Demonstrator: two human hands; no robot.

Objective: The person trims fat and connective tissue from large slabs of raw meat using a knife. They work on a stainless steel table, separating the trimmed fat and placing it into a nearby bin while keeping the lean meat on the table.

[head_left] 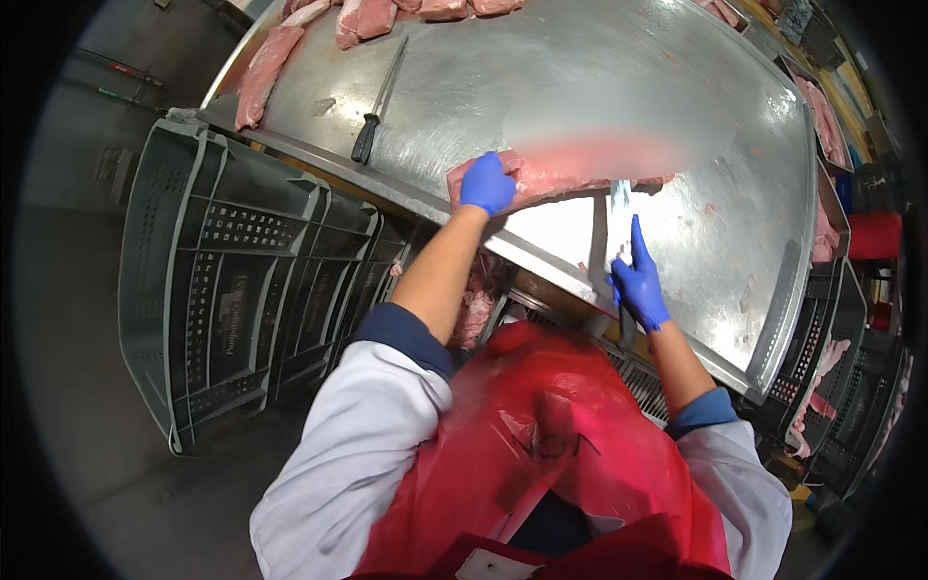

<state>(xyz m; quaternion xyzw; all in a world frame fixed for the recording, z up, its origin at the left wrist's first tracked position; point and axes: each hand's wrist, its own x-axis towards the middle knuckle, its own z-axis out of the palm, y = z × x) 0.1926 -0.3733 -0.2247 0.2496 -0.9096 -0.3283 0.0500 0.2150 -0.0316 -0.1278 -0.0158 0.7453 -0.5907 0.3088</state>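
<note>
A long slab of pink raw meat (556, 174) lies across the near part of the metal table; a blur hides part of it. My left hand (488, 184), in a blue glove, is closed over the meat's left end. My right hand (640, 285), gloved in blue too, grips a knife with its index finger stretched out beside the blade. The knife blade (620, 201) points away from me and its tip meets the near edge of the meat. Most of the knife's handle is hidden by the hand.
On the metal table (445, 106) rests a sharpening steel (365, 135) with a black handle. Several meat cuts (365, 19) lie along the far edge, one strip (268, 75) at far left. A tall grey crate (242, 280) stands left; dark crates (822, 358) with meat are at right.
</note>
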